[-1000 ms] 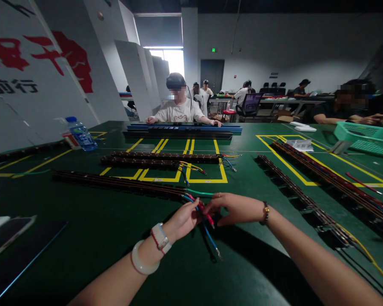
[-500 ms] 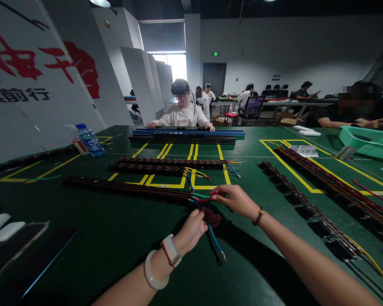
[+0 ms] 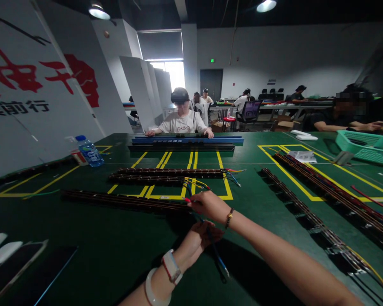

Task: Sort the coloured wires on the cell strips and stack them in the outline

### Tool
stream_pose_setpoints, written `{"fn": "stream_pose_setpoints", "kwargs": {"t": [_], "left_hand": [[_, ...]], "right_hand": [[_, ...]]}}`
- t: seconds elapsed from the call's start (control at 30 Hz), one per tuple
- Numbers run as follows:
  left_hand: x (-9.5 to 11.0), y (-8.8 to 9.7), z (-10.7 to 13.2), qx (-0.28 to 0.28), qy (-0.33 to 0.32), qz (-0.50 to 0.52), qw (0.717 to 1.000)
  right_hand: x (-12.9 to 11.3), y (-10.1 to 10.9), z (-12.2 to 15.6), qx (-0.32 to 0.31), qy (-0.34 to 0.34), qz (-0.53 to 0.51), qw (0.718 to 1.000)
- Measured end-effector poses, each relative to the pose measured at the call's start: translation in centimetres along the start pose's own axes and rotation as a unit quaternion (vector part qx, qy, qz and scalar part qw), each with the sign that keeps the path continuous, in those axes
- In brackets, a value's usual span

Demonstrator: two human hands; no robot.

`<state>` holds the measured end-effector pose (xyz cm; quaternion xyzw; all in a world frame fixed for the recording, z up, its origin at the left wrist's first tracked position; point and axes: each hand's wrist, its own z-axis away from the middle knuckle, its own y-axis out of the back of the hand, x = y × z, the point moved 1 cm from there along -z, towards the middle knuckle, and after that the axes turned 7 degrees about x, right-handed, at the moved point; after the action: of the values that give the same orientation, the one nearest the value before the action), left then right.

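A long dark strip (image 3: 124, 201) lies across the green table (image 3: 115, 250) in front of me, with coloured wires coming out of its right end. My right hand (image 3: 209, 205) is at that end, fingers pinched on a red wire (image 3: 188, 199). My left hand (image 3: 202, 239) sits just nearer to me, closed around a blue wire (image 3: 218, 257) that trails toward me over the table. A watch and a pale bangle are on my left wrist, a bracelet on my right.
Two more dark strips (image 3: 169, 173) lie behind on yellow floor-style markings, others (image 3: 309, 212) run along the right. A water bottle (image 3: 88, 151) stands at left, a green basket (image 3: 367, 146) at far right. A person (image 3: 181, 119) sits opposite; another person's arm (image 3: 347, 125) rests at right. Dark flat devices (image 3: 15, 263) lie at lower left.
My right hand has moved left and away from me to the strip's end with the red wire. My left hand stayed nearer, still on the blue wire. The view has tilted up.
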<state>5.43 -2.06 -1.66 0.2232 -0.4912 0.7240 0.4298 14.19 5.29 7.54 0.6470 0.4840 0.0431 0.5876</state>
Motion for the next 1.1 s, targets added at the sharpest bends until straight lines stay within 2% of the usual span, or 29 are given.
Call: {"fn": "stream_pose_setpoints", "kwargs": {"t": [0.1,0.13,0.2,0.3,0.4,0.5,0.63,0.73,0.8,0.87,1.0,1.1], "left_hand": [[0.0,0.1,-0.1,0.007,0.002,-0.015,1.000],[0.0,0.1,-0.1,0.004,0.003,-0.019,1.000],[0.0,0.0,0.0,-0.004,0.006,-0.026,1.000],[0.2,-0.1,0.3,0.008,0.001,-0.060,0.998],[0.8,-0.1,0.5,0.021,0.013,-0.176,0.984],[1.8,0.3,0.6,0.020,0.040,-0.319,0.947],[3.5,1.5,0.0,0.000,0.074,-0.485,0.872],[4.7,2.2,-0.7,-0.038,0.123,-0.568,0.813],[5.2,2.3,-1.0,-0.055,0.150,-0.585,0.795],[5.3,2.1,-1.0,-0.063,0.154,-0.563,0.810],[5.2,1.3,-0.1,-0.049,0.102,-0.498,0.859],[5.7,1.4,0.9,-0.047,0.089,-0.501,0.860]], "right_hand": [[2.5,2.6,1.9,-0.075,0.014,-0.069,0.995],[3.7,3.3,2.8,-0.079,0.017,-0.094,0.992],[6.4,4.1,4.4,-0.044,-0.017,-0.134,0.990],[10.4,3.3,6.4,0.008,-0.101,-0.169,0.980],[12.9,1.0,7.7,-0.002,-0.140,-0.242,0.960],[13.7,-1.0,8.4,0.008,-0.160,-0.302,0.940],[13.7,-2.1,8.8,0.037,-0.163,-0.315,0.934],[13.8,-2.2,8.9,0.045,-0.168,-0.303,0.937],[13.9,-2.3,9.0,0.054,-0.156,-0.291,0.942],[14.0,-2.4,9.0,0.059,-0.147,-0.280,0.947],[14.4,-2.8,9.1,0.060,-0.175,-0.291,0.939],[14.6,-2.5,9.2,0.076,-0.197,-0.329,0.920]]}}
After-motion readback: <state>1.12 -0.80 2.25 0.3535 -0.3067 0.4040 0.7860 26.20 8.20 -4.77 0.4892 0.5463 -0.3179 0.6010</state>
